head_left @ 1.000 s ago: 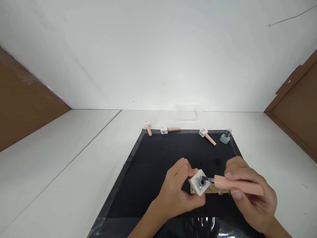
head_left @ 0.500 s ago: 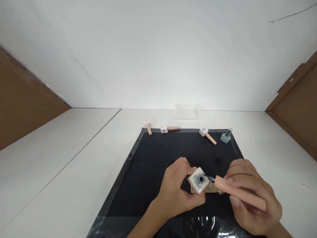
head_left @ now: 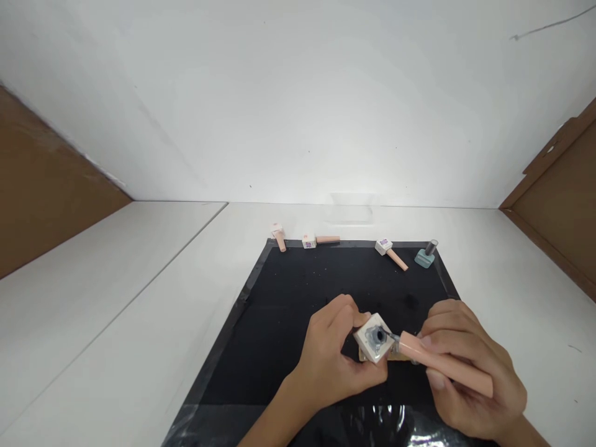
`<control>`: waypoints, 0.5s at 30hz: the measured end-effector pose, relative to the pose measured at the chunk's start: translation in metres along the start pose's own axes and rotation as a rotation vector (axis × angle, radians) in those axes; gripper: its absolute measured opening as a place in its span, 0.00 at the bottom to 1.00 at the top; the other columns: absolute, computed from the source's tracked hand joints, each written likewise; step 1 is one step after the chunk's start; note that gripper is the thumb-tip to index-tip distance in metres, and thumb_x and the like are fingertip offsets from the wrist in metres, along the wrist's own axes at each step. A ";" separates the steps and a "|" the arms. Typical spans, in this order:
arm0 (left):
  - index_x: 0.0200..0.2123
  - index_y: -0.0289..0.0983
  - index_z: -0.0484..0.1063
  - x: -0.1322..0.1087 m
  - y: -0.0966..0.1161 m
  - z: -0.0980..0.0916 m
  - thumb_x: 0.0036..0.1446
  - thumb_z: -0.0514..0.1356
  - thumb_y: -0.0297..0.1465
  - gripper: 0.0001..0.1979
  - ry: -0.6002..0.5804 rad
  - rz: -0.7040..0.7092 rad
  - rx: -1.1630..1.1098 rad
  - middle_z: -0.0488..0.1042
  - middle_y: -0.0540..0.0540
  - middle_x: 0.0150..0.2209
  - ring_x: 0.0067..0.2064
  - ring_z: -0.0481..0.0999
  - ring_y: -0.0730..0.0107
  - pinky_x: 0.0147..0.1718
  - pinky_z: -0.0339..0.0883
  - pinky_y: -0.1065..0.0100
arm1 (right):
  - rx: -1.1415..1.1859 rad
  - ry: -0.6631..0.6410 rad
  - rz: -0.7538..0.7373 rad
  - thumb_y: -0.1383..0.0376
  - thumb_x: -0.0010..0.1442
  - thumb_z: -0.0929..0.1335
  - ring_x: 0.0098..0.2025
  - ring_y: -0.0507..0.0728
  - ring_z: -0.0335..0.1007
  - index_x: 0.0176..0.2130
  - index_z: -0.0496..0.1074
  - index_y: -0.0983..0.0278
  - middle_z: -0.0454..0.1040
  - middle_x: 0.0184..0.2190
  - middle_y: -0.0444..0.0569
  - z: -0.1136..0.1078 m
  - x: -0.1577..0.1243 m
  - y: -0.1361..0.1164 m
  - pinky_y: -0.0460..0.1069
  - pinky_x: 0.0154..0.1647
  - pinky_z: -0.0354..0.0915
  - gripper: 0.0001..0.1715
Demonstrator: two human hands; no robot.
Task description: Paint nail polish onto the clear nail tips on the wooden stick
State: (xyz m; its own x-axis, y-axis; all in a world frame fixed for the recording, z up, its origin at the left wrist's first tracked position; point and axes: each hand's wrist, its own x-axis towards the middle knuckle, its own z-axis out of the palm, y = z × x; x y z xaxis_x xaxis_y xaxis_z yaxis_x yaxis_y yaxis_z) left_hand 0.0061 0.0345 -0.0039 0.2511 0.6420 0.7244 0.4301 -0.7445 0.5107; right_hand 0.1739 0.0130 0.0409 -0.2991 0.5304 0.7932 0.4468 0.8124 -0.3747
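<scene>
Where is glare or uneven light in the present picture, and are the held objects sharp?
Head view: white glare streaks the black mat near the bottom edge; head view: the white wall is brighter low down, dimmer toward the top; head view: the pale bottle and peach cap look fairly sharp.

Over the black mat [head_left: 279,304], the held bottle [head_left: 370,349] is white smeared with grey, the brush cap [head_left: 459,371] peach; at the mat's far-right corner, another bottle [head_left: 424,259] is teal.

Bare left hand [head_left: 328,357], bare right hand [head_left: 484,355], slim bare left forearm [head_left: 286,410], rounded right thumbnail [head_left: 436,376]
</scene>
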 end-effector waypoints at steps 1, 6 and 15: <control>0.31 0.39 0.59 0.000 0.000 0.000 0.41 0.56 0.23 0.12 -0.002 0.000 0.004 0.58 0.54 0.22 0.22 0.59 0.75 0.20 0.53 0.73 | 0.004 -0.002 0.011 0.73 0.57 0.63 0.18 0.56 0.67 0.41 0.65 0.63 0.69 0.20 0.46 0.000 0.000 0.000 0.52 0.18 0.67 0.11; 0.30 0.39 0.59 -0.002 0.000 0.001 0.40 0.56 0.23 0.12 0.002 -0.003 0.009 0.58 0.54 0.22 0.22 0.58 0.76 0.20 0.54 0.73 | 0.025 0.018 0.022 0.72 0.58 0.64 0.18 0.55 0.68 0.43 0.66 0.62 0.71 0.21 0.46 -0.001 -0.001 0.001 0.52 0.18 0.68 0.11; 0.30 0.39 0.59 -0.002 0.000 0.002 0.40 0.56 0.23 0.12 0.006 -0.014 -0.007 0.58 0.54 0.22 0.22 0.58 0.76 0.20 0.53 0.73 | 0.049 0.055 0.040 0.70 0.59 0.65 0.18 0.54 0.67 0.41 0.68 0.63 0.70 0.21 0.46 0.001 -0.001 0.000 0.51 0.17 0.68 0.08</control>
State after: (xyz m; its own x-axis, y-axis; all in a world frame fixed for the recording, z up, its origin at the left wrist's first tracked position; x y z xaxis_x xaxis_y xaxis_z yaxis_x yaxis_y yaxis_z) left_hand 0.0075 0.0333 -0.0064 0.2401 0.6511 0.7200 0.4271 -0.7369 0.5240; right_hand 0.1738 0.0129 0.0399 -0.2342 0.5495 0.8020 0.4150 0.8025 -0.4287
